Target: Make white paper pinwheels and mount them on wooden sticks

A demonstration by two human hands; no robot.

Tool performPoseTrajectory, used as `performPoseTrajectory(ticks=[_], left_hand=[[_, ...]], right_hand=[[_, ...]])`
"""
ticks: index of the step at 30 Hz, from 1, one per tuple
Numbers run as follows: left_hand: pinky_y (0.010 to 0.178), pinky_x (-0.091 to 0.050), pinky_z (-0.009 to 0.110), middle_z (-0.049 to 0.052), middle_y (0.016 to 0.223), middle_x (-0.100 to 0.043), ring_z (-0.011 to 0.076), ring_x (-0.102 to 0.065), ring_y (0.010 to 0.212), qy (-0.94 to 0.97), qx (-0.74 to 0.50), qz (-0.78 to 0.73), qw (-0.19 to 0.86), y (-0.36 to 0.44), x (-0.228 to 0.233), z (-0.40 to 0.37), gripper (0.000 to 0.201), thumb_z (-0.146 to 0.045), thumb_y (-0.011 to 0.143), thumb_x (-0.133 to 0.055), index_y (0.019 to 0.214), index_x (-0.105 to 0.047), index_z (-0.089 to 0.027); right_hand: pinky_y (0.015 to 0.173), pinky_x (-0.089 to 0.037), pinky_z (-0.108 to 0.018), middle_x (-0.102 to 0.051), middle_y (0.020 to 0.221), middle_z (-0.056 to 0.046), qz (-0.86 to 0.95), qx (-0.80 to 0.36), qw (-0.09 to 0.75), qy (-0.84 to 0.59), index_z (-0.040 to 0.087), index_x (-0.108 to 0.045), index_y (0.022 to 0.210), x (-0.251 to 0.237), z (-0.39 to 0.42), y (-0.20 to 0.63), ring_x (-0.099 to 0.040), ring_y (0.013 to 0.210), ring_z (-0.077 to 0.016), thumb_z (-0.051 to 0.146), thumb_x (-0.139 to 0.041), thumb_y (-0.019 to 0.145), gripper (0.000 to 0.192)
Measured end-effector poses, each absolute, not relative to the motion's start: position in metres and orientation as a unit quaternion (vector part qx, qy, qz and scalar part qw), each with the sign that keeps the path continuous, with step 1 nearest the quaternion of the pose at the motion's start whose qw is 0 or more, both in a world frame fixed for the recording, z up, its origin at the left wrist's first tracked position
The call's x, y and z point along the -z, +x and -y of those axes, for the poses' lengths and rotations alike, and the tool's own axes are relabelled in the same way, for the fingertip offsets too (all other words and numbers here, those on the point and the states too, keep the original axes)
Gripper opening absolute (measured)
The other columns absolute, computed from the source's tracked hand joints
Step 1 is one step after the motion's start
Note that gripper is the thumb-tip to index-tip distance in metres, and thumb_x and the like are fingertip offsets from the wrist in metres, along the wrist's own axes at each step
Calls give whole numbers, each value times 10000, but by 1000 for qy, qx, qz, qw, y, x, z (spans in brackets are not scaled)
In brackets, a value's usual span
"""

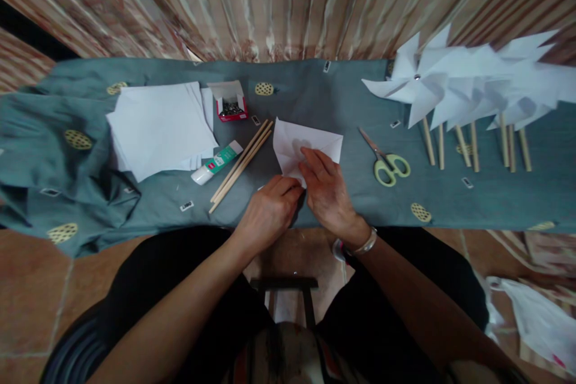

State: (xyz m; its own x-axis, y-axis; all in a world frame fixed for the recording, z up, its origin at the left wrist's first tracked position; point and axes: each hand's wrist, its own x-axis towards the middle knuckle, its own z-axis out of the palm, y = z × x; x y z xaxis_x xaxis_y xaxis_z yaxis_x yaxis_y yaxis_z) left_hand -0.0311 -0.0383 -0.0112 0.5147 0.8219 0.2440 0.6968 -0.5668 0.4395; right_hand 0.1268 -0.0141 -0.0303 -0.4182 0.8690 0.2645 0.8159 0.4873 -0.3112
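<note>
A creased white sheet of paper [294, 135] lies in front of me on the cloth-covered table. At its near corner, the curled fingers of my left hand [270, 207] are closed on the paper; the fingertips are partly hidden. My right hand [327, 192] rests on the sheet with its fingers stretched out over the near right part. Just left of the sheet lie several thin wooden sticks [243, 165], side by side at a slant. A green-and-white glue tube [217, 162] touches or nearly touches them. Green-handled scissors [384, 162] lie slightly open to the right.
A stack of white paper squares [159, 126] lies at the left. Behind the glue stands an open red box [233, 109] of small metal pins. Several paper pinwheels [472, 81] on sticks overlap at the right. A pleated curtain [279, 6] hangs along the table's far edge.
</note>
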Motion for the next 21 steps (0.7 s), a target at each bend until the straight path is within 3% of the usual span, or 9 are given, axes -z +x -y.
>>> performPoseTrajectory(ticks=[5, 9, 13, 16, 21], left_hand=[[787, -589, 345, 104, 972, -686, 212, -626, 890, 859, -211, -444, 144, -31, 11, 37, 200, -97, 925, -484, 965, -680, -107], [775, -585, 354, 114, 984, -689, 214, -629, 885, 861, -222, -439, 130, -31, 14, 38, 193, -103, 923, -498, 985, -680, -109], [773, -578, 348, 108, 1004, -695, 211, -624, 892, 861, -230, -436, 124, -33, 15, 38, 185, -119, 924, -517, 1020, -675, -116], [776, -577, 346, 105, 1004, -698, 208, -620, 888, 863, -229, -432, 123, -33, 14, 38, 177, -118, 920, -527, 1016, -675, -118], [773, -584, 352, 110, 996, -703, 219, -616, 896, 868, -233, -426, 106, -36, 12, 36, 175, -116, 916, -533, 1002, -685, -110]], right_hand=[[1086, -421, -449, -512, 1459, -119, 833, -92, 183, -514, 173, -619, 1200, 26, 18, 128, -443, 1360, -276, 45, -424, 900, 380], [1127, -393, -459, -453, 1497, -123, 825, -108, 240, -501, 185, -605, 1259, 25, 16, 141, -396, 1404, -274, 83, -404, 893, 429], [1104, -418, -498, -474, 1477, -133, 795, -110, 290, -521, 188, -563, 1329, 24, -2, 158, -440, 1375, -287, 96, -410, 875, 487], [1076, -420, -555, -527, 1431, -152, 785, -90, 272, -549, 166, -529, 1363, 23, -21, 166, -460, 1356, -311, 135, -402, 916, 466], [1048, -440, -518, -609, 1337, -189, 803, -88, 221, -546, 107, -539, 1347, 19, -36, 170, -547, 1269, -302, 174, -368, 968, 421]])
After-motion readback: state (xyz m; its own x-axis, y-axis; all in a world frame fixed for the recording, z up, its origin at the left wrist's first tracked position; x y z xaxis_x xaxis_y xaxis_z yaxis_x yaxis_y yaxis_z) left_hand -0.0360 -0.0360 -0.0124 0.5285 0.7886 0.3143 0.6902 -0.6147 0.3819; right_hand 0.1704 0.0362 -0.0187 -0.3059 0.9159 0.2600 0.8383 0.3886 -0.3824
